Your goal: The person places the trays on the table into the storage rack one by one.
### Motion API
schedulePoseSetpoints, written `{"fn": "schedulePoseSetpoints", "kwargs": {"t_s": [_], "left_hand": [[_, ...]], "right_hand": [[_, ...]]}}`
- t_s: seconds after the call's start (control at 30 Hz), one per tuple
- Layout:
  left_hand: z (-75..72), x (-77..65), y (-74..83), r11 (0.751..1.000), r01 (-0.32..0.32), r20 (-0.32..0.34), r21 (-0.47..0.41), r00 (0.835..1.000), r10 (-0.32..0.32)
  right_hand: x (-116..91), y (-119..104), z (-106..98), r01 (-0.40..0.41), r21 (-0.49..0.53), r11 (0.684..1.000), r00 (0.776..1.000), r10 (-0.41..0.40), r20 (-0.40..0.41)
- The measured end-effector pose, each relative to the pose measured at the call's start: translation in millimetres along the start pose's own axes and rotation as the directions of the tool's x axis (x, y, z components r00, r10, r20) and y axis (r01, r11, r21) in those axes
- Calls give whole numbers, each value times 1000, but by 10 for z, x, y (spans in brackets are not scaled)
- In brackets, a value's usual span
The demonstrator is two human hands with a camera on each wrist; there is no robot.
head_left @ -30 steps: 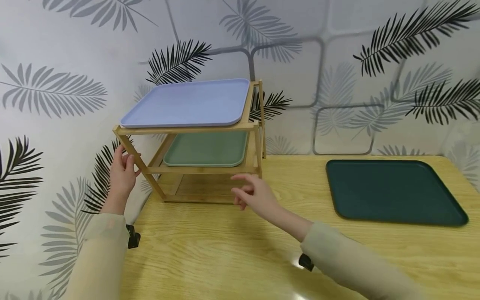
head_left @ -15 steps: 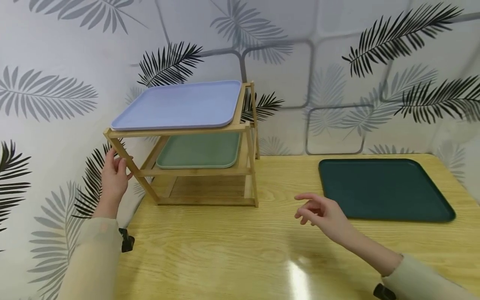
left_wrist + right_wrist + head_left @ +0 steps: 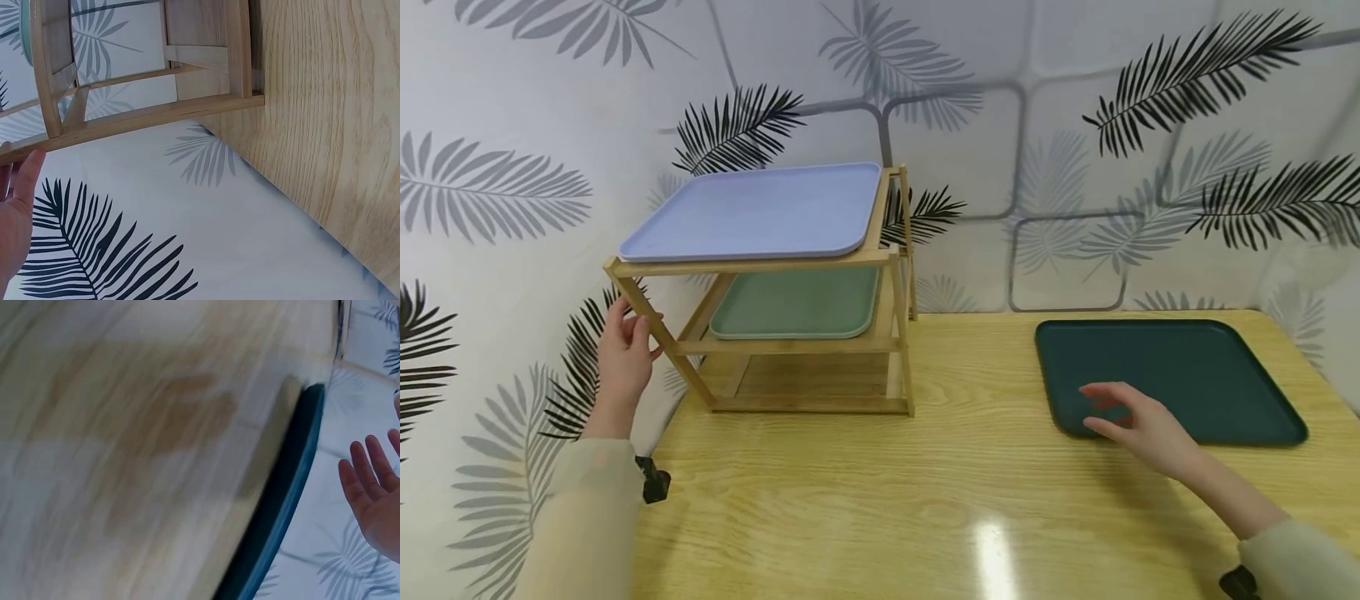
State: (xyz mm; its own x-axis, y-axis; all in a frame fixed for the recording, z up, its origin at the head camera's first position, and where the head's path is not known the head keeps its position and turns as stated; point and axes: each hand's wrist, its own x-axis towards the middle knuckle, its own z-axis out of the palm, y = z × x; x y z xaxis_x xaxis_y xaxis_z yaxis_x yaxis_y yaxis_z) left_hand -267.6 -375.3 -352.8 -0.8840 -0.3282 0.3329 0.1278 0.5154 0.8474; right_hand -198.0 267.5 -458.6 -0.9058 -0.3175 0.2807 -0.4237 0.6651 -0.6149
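My left hand (image 3: pixel 623 358) holds the slanted front-left post of a wooden tiered rack (image 3: pixel 820 406). In the left wrist view, the thumb and fingers of that hand (image 3: pixel 15 212) meet at the post. A lavender tray (image 3: pixel 756 212) covers the rack's top shelf, and a sage-green tray (image 3: pixel 797 302) lies on the shelf below. My right hand (image 3: pixel 1142 425) is over the near-left part of a dark green tray (image 3: pixel 1180 379) that lies on the table. Its fingers are relaxed and hold nothing; the right wrist view shows the tray's edge (image 3: pixel 275 512) beside the fingers (image 3: pixel 362 469).
The wood-grain table (image 3: pixel 880 517) spreads in front of the rack and between it and the dark green tray. Behind and to the left stands a pale wall covering (image 3: pixel 955 150) with leaf prints. The rack's bottom shelf (image 3: pixel 812 379) sits close over the table.
My right hand has moved from the rack's front-right corner rightward to the dark green tray. The left hand stays at the rack's post. The head view has shifted slightly right.
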Motion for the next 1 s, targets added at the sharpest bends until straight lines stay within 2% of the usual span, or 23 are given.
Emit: {"fn": "schedulePoseSetpoints", "kwargs": {"t_s": [0.1,0.33,0.53,0.67,0.83,1.0], "left_hand": [[23,5,11,999,9,-8,33,1000,-9],[66,6,7,997,26,-14,74,1000,-25],[72,-8,-2,995,34,-27,97,999,-31],[63,-15,-1,994,39,-35,104,999,-35],[47,-7,-4,994,31,-29,101,999,-28],[32,0,-4,994,17,-29,105,999,-14]], "right_hand": [[-18,137,-6,-31,-26,999,997,33,72],[8,274,87,18,-37,999,986,-12,166],[145,203,194,23,0,1000,971,-22,240],[209,142,286,30,26,999,967,-35,254],[267,37,428,52,73,996,957,-70,281],[289,-132,580,86,140,986,939,-127,321]]}}
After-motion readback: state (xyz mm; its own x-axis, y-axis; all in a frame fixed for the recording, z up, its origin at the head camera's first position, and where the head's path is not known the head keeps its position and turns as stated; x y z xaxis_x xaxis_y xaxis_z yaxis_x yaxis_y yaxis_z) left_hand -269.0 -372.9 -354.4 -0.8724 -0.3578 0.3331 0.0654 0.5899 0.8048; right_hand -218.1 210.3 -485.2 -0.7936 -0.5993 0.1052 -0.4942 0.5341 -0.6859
